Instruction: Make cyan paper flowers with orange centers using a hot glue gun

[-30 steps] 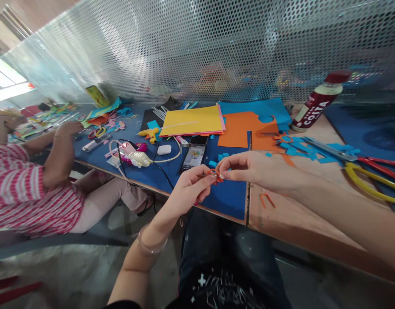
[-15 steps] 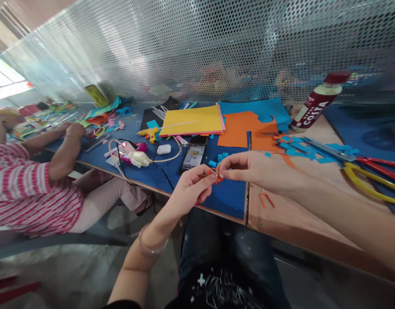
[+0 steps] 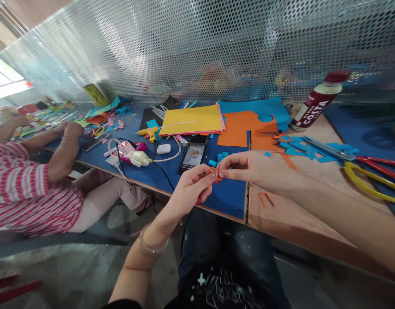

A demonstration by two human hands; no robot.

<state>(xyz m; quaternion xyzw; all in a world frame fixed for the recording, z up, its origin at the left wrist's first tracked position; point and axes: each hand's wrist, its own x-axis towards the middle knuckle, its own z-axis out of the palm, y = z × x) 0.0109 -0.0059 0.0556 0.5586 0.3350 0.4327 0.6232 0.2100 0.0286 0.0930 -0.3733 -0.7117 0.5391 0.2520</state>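
Between the fingertips of both hands is a small orange craft piece (image 3: 218, 177), looped strips by its look, largely covered by the fingers. My left hand (image 3: 194, 186) pinches it from the left. From the right, my right hand (image 3: 245, 167) grips the same piece between thumb and forefinger. Both hands are above the front edge of the blue tabletop. Just behind them lie a phone (image 3: 192, 157) with a lit screen and several small blue cut pieces (image 3: 220, 157). A bent orange strip (image 3: 266, 200) rests on the bare wood below my right forearm.
Yellow sheets (image 3: 192, 120), an orange sheet (image 3: 234, 128) and blue sheets (image 3: 258, 107) lie at the back. Large scissors (image 3: 348, 161) and a tilted bottle (image 3: 320, 103) are on the right. A yellow glue gun (image 3: 150, 134) and power strip (image 3: 139, 158) sit left, near a seated person (image 3: 39, 184).
My hands keep their pinch on the orange piece, nearly still. At the far left, another person's hands have shifted slightly.
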